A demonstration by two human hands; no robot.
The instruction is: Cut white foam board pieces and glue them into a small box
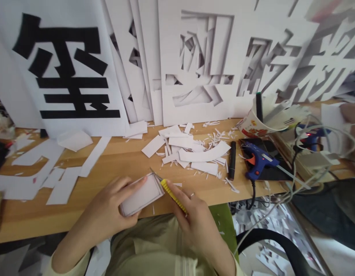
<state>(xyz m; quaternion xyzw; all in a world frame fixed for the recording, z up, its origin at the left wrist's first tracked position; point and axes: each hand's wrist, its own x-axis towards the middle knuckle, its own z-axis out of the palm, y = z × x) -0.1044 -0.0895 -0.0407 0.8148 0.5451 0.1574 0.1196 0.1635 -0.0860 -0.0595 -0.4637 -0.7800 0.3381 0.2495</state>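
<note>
My left hand (119,203) is closed around a white foam-board piece (142,194), thumb and fingers gripping its edges. Dark lines run along the edges of its upper face. The piece is tilted at the front edge of the wooden table (114,165). In my right hand (189,209) is a yellow utility knife (174,195), the index finger lying along its handle. Its blade is out and points up and left, at the piece's upper right corner. I cannot tell whether the blade touches the board.
White scraps (191,147) lie heaped beyond my hands, with a black marker (232,160) beside them. A blue glue gun (259,161) rests on a dark board at right, below a paper tub (256,120). Boards with cut-out characters and a printed character sheet (114,111) stand behind.
</note>
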